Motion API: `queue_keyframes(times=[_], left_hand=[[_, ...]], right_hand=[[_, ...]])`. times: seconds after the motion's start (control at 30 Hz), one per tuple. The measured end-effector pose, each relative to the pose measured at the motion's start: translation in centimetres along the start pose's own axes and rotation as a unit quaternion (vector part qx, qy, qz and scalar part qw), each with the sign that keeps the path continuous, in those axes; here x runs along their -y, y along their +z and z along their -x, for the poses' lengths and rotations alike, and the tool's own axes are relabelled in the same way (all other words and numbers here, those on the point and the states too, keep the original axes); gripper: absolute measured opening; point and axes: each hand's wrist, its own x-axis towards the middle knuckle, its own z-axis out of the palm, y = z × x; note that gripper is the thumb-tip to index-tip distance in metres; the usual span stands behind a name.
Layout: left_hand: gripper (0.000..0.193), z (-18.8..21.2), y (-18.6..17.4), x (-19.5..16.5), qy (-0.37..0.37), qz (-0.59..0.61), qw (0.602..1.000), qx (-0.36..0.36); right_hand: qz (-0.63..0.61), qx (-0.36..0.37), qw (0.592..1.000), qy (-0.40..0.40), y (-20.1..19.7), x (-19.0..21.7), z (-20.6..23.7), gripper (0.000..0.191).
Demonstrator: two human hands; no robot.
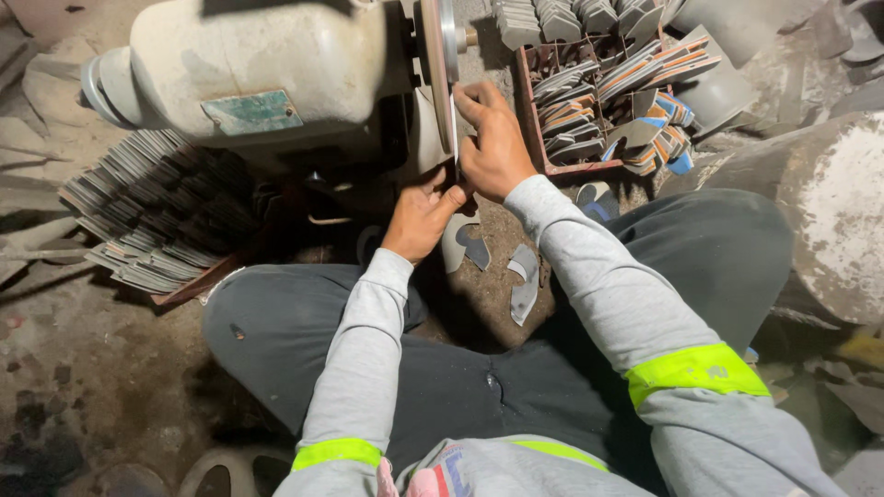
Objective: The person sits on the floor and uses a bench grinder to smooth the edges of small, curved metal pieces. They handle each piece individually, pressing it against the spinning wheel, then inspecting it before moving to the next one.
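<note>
Two hands [460, 175] w/ flat blade [457, 138]

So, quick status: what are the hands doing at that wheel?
Both hands, left and right, press a thin metal piece to the grinding wheel. Nothing blocking.

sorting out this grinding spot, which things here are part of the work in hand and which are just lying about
In use:
left hand and right hand, pressing a thin metal piece to the grinding wheel
motor driving the wheel
tray of blanks
stack of flat pieces

Lying about:
cut pieces on the ground
stone block
sandal
</note>
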Motion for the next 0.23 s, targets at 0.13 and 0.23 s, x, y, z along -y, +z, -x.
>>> queue_keyframes(times=[0.13,0.23], left_hand=[[0.040,2.4,0.6,1.2,0.032,0.080,0.995,0.042],[0.047,5.0,2.2,3.1,0.049,0.099,0.993,0.031]], right_hand=[[-0.010,0.006,1.000,-0.003,-1.1,2.7,2.0,0.061],[-0.056,0.078,0.995,0.035,-3.3,4.4,3.6,0.063]])
